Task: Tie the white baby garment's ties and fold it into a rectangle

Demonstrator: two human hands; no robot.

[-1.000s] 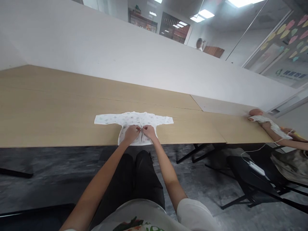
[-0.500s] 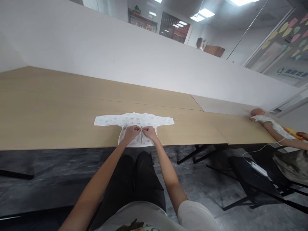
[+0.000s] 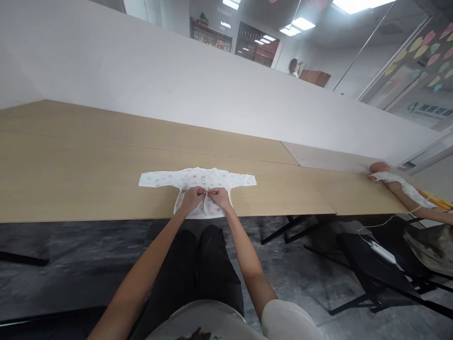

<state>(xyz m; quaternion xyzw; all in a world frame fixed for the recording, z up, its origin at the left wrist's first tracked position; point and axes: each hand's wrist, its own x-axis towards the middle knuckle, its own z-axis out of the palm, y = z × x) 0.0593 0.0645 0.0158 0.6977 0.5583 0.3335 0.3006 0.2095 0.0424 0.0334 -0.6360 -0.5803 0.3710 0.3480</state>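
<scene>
A small white baby shirt (image 3: 191, 178) with a faint print lies spread on the table, its sleeves out to both sides and its hem near the front edge. My left hand (image 3: 193, 199) pinches the left side of its front opening. Close beside it, my right hand (image 3: 218, 197) pinches the right side, the fingertips of both hands almost meeting at the middle. The fingers hide whatever fastener may be between them. Below the hands the front edges part slightly.
The long wooden table (image 3: 88, 165) runs along a white partition (image 3: 159, 80). At the far right a co-worker's arm (image 3: 401, 196) reaches to a doll (image 3: 380, 167) in white clothing. A black folding chair (image 3: 364, 259) with a white power strip (image 3: 383, 251) stands at the right.
Both hands have shifted very slightly left and toward the hem along the front opening, still pinching it. The shirt stays in place; the co-worker's other hand has left view at the right.
</scene>
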